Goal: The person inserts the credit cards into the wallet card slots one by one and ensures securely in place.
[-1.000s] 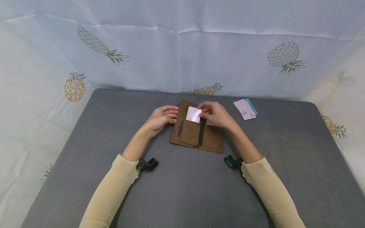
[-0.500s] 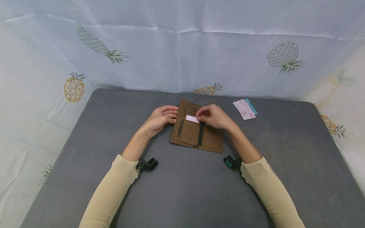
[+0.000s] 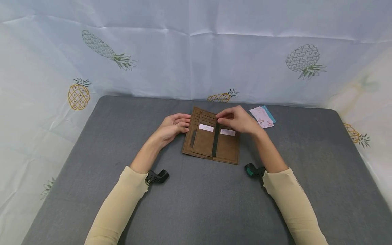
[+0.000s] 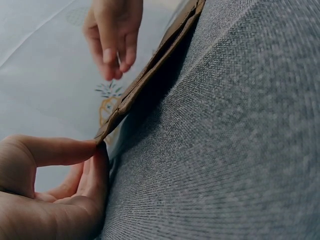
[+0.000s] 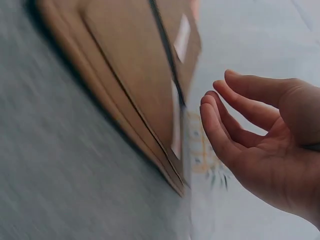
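A brown wallet [image 3: 203,144] lies opened out on the grey table, a dark strap [image 3: 215,139] down its middle. One pale card [image 3: 206,127] shows from a slot on its left half, another pale card [image 3: 228,132] from a slot on the right half. With thumb and fingers, my left hand [image 3: 172,129] pinches the wallet's left edge, which the left wrist view shows lifted off the cloth. My right hand [image 3: 239,119] hovers over the wallet's upper right part. In the right wrist view its fingers [image 5: 220,130] are loosely bent, apart from the wallet, and hold nothing.
Right of the wallet, a few pink and blue cards [image 3: 263,117] lie overlapping near the back of the grey table [image 3: 196,204]. A pale curtain [image 3: 196,61] with printed pineapples hangs behind the table and along its sides.
My right hand pushed the left-half card deeper into its slot, then let go and moved up and right. That uncovered the right-half card. My left hand stays at the wallet's edge.
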The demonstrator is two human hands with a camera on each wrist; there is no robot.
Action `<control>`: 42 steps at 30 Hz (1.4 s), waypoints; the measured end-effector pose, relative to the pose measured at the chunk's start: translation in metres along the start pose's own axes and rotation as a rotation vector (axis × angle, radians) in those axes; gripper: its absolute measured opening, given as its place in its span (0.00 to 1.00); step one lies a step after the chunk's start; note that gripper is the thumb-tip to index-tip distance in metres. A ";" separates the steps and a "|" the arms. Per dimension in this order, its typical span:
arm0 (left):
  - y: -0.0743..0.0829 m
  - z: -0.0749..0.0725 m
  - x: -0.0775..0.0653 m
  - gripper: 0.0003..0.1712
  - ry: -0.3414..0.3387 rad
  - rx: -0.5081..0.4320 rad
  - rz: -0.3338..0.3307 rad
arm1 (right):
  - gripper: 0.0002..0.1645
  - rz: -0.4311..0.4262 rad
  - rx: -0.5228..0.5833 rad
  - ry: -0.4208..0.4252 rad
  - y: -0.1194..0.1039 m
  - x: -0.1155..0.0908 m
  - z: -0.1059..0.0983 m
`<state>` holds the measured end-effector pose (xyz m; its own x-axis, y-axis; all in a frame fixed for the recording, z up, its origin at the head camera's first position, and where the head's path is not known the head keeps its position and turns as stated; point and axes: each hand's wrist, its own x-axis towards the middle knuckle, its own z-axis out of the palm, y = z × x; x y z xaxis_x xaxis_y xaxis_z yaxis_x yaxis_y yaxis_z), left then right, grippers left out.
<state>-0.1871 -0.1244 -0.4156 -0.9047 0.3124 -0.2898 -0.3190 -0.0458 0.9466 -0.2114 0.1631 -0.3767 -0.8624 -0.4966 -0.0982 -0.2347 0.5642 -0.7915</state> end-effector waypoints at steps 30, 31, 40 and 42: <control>0.002 0.000 -0.002 0.34 0.010 0.012 -0.014 | 0.42 0.453 -0.294 0.193 0.077 -0.042 -0.084; 0.002 0.000 -0.002 0.34 0.009 0.013 -0.014 | 0.41 0.458 -0.289 0.196 0.077 -0.042 -0.084; 0.002 0.001 -0.002 0.34 0.017 0.016 -0.014 | 0.40 0.481 -0.275 0.241 0.077 -0.044 -0.085; 0.002 0.001 -0.002 0.34 0.016 0.015 -0.012 | 0.38 0.474 -0.271 0.257 0.078 -0.045 -0.085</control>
<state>-0.1857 -0.1239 -0.4128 -0.9054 0.2971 -0.3033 -0.3256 -0.0275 0.9451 -0.2289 0.2852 -0.3825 -0.9739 0.0066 -0.2271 0.1251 0.8497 -0.5122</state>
